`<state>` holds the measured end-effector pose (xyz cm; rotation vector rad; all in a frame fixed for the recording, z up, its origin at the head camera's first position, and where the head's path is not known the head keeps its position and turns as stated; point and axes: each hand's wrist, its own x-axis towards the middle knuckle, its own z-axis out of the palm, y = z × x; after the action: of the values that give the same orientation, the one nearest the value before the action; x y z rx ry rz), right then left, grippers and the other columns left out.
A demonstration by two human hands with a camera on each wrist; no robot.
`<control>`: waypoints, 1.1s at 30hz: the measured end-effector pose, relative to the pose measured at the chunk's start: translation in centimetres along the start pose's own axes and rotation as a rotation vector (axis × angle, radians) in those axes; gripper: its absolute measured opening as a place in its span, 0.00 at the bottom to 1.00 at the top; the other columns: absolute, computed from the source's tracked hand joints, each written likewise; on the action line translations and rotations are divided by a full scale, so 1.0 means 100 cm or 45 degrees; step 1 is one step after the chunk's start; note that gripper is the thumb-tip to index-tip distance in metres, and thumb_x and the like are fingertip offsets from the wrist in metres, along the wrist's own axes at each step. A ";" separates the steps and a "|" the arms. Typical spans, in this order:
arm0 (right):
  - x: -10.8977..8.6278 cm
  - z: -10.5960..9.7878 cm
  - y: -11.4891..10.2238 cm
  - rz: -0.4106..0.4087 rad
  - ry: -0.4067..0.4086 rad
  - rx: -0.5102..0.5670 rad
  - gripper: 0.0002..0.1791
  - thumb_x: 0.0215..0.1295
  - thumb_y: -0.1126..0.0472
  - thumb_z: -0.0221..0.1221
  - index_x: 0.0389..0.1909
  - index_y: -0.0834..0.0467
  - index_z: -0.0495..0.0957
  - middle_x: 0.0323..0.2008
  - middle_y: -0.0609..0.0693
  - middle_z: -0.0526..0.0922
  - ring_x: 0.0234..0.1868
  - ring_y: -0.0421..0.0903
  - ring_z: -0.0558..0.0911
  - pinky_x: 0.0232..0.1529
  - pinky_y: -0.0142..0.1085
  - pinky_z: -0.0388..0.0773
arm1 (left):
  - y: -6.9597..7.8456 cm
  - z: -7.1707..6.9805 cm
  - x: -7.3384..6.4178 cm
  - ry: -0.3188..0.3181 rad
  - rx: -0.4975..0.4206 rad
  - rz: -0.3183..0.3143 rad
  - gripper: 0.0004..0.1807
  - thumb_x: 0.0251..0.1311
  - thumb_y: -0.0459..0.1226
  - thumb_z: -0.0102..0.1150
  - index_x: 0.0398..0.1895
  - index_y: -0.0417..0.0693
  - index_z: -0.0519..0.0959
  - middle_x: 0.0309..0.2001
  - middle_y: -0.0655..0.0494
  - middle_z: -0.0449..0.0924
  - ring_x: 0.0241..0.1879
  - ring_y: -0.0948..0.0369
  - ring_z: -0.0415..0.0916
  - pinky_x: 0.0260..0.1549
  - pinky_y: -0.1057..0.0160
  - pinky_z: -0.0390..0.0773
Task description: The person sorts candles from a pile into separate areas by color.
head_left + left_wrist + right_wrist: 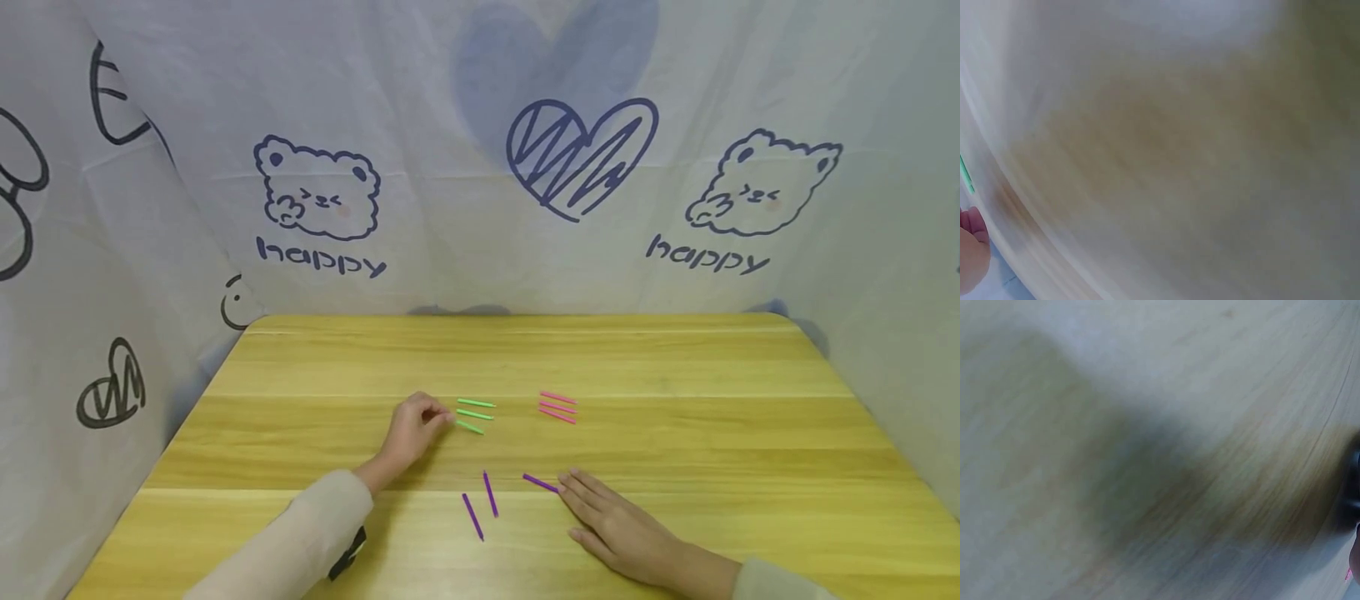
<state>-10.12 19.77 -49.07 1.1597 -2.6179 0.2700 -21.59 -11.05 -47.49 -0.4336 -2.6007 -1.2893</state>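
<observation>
In the head view my left hand [417, 427] pinches the left end of the nearest green stick [470, 427] between thumb and index finger. Two more thin green sticks [476, 408] lie just beyond it, roughly side by side. My right hand [624, 530] rests on the table with its fingers extended, its fingertips at the right end of a purple stick [540, 482]. Between the hands, two other purple sticks [491, 494] lie slanted. The left wrist view catches a green stick [967, 174] and part of the left hand [972, 247] at its edge.
Three pink sticks [558, 407] lie in a row right of the green ones. The wooden table [675, 367] meets a white cloth backdrop [450, 225] with printed drawings behind and at both sides. A dark device [348, 554] is under the left sleeve.
</observation>
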 end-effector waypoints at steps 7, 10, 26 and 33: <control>0.000 0.001 0.001 -0.004 0.011 0.001 0.26 0.68 0.53 0.51 0.60 0.66 0.68 0.63 0.59 0.70 0.63 0.57 0.69 0.68 0.27 0.41 | -0.001 0.004 0.003 -0.020 0.008 -0.009 0.04 0.51 0.31 0.64 0.25 0.37 0.81 0.28 0.50 0.78 0.28 0.63 0.71 0.27 0.74 0.73; 0.000 0.001 0.001 -0.010 0.019 0.000 0.26 0.67 0.53 0.52 0.60 0.66 0.68 0.62 0.60 0.70 0.63 0.57 0.70 0.69 0.26 0.38 | -0.002 0.005 0.003 -0.020 0.024 -0.009 0.04 0.50 0.31 0.64 0.25 0.37 0.81 0.28 0.50 0.79 0.28 0.63 0.71 0.27 0.74 0.74; 0.000 0.002 0.002 -0.021 0.036 -0.012 0.26 0.67 0.53 0.52 0.60 0.66 0.69 0.62 0.60 0.70 0.62 0.57 0.70 0.69 0.22 0.32 | -0.004 0.007 0.005 -0.098 0.116 -0.002 0.06 0.51 0.33 0.63 0.25 0.36 0.81 0.29 0.52 0.77 0.30 0.63 0.71 0.29 0.72 0.75; 0.000 0.003 0.002 -0.016 0.025 -0.014 0.26 0.67 0.53 0.52 0.60 0.66 0.68 0.62 0.59 0.70 0.63 0.56 0.70 0.69 0.23 0.33 | -0.005 0.007 0.005 -0.105 0.139 0.000 0.05 0.52 0.32 0.63 0.25 0.38 0.81 0.29 0.52 0.77 0.29 0.64 0.70 0.28 0.71 0.74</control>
<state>-10.35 19.82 -49.34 1.1636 -2.5911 0.2631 -22.25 -10.68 -48.14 -0.4770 -2.7232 -1.1452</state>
